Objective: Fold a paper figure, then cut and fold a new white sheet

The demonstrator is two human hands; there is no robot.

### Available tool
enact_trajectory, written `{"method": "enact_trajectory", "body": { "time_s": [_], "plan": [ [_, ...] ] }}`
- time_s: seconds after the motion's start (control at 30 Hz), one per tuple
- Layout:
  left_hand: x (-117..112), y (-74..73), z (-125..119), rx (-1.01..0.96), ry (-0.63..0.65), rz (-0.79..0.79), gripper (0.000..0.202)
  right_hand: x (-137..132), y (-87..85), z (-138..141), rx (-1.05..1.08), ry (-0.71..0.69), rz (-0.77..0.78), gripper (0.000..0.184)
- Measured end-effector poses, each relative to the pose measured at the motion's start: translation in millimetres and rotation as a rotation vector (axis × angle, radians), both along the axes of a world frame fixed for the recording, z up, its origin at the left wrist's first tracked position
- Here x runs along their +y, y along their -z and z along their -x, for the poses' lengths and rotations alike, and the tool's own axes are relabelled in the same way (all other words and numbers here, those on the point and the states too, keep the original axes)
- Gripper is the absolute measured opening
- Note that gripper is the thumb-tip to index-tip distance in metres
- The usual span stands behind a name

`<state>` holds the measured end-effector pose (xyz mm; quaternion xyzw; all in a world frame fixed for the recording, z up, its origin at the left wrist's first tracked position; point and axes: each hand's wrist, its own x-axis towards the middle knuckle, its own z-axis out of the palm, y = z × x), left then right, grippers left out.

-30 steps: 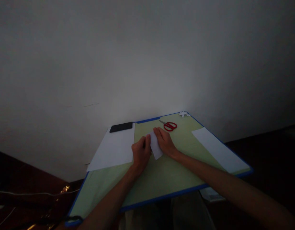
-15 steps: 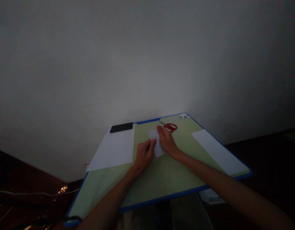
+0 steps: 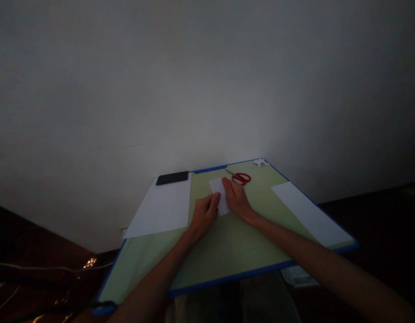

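Note:
A small white piece of paper (image 3: pixel 222 206) is held between my two hands above the middle of the green tabletop (image 3: pixel 224 253). My left hand (image 3: pixel 206 211) pinches its left edge, thumb on top. On the other side, my right hand (image 3: pixel 237 197) is closed on the paper's right edge, and its fingers underneath are hidden. Just beyond my right hand lies a pair of scissors (image 3: pixel 240 178) with red handles, blades pointing to the back left.
A large white sheet (image 3: pixel 160 211) lies at the left, with a black phone-like slab (image 3: pixel 172 178) on its far end. A white paper strip (image 3: pixel 308 213) runs along the right edge. Star-shaped cut paper (image 3: pixel 261 162) sits at the back right corner, near the wall (image 3: pixel 207 89).
The paper between my hands has turned slightly and looks a little shorter at its near end. Both hands keep their grip in nearly the same place. The view has shifted slightly.

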<state>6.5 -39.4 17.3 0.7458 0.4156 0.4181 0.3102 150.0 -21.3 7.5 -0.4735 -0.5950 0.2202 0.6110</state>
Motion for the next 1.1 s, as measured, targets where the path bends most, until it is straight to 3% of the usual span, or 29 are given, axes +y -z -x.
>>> {"method": "enact_trajectory", "body": {
  "time_s": [0.13, 0.3, 0.53, 0.9, 1.0, 1.1],
  "plan": [
    [0.2, 4.5, -0.9, 0.003, 0.088, 0.068, 0.058, 2.3, -1.0, -2.9, 0.021, 0.03, 0.026, 0.055],
    [4.9, 6.3, 1.6, 0.07, 0.036, -0.006, 0.057, 5.3, 1.9, -3.1, 0.161, -0.037, 0.106, 0.059],
    [5.5, 8.1, 0.9, 0.003, 0.05, 0.103, 0.052, 4.6, -1.3, -8.1, 0.044, -0.019, -0.005, 0.052],
    [5.8, 2.9, 4.7, 0.097, 0.108, 0.001, 0.05, 9.5, 0.4, -9.4, 0.167, 0.011, 0.065, 0.051],
    [6.6, 5.3, 4.2, 0.086, 0.084, 0.021, 0.053, 11.5, 1.8, -10.2, 0.183, -0.041, 0.058, 0.047],
    [9.2, 7.4, 3.5, 0.092, -0.025, -0.008, 0.054, 15.0, 5.4, -10.0, 0.209, -0.049, 0.044, 0.04]
  ]
}}
